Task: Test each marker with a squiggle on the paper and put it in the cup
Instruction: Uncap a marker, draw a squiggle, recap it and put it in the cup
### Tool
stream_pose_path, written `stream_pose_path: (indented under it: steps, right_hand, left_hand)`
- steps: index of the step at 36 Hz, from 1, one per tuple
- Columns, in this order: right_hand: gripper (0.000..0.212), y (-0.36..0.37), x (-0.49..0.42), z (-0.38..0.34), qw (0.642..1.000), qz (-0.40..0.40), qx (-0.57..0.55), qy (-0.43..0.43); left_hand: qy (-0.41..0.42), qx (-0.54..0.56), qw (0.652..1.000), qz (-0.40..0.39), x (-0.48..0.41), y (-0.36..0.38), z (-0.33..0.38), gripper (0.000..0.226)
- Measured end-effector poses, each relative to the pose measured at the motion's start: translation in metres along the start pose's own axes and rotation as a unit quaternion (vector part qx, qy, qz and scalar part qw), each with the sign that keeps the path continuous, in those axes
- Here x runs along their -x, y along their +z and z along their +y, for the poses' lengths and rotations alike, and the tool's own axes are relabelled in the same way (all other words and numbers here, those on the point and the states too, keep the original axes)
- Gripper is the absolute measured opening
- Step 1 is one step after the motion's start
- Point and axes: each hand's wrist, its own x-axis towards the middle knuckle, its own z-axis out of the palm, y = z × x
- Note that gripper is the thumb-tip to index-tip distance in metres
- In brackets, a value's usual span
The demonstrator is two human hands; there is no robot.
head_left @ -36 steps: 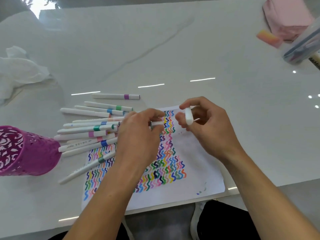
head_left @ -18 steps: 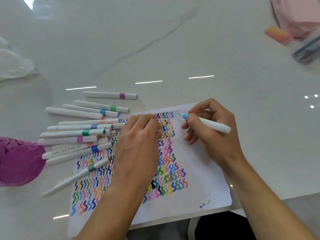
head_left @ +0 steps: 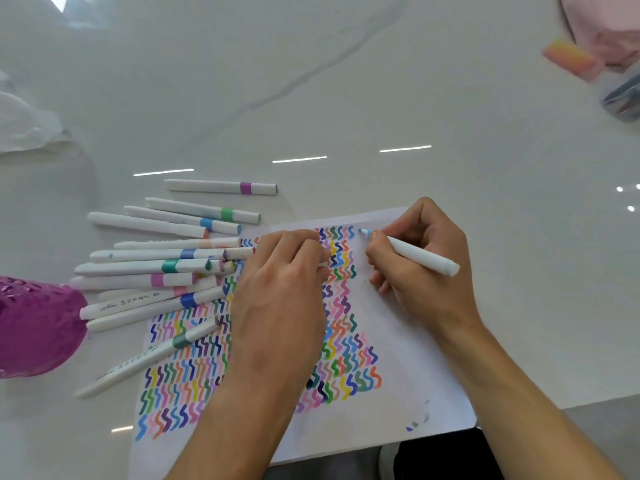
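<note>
Right hand: I see the right hand (head_left: 427, 275) gripping an uncapped light-blue marker (head_left: 424, 258), with thumb and fingers (head_left: 381, 249) clamped round the barrel close to the nib.
Marker tip: the tip (head_left: 362, 232) pokes out just beyond those fingertips, at the paper beside the last squiggle of the top row; I cannot tell whether it touches.
Left hand: the left hand (head_left: 282, 299) lies knuckles-up on the paper, its fingers (head_left: 306, 247) curled under together. I cannot tell whether they hold anything.
Paper: the white paper (head_left: 419, 358) lies under both hands, and rows of coloured squiggles run beneath and between the fingers.
Loose markers: a heap of capped white markers (head_left: 156, 268) sits just left of the left fingers, its nearest ends almost at the knuckles.
Cup: the purple cup (head_left: 38, 330) stands well left of the left hand, past the heap.
Table: a glossy white table (head_left: 311, 81) stretches away beyond the fingertips.
</note>
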Motion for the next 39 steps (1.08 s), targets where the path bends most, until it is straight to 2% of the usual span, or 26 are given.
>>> stream_pose_path:
  steps: [22,39]
  right_hand:
    - [0.024,0.0019,-0.0020,-0.0004,1.000,-0.012,-0.001,0.005]
    - [0.024,0.0049,-0.0022,0.0015,0.999,0.002,0.040,-0.007]
  left_hand:
    - [-0.005,-0.003,1.000,0.006,0.0023,0.0036,0.0032,0.010]
    - [-0.020,0.002,1.000,0.014,0.0017,0.0058,0.0026,0.013]
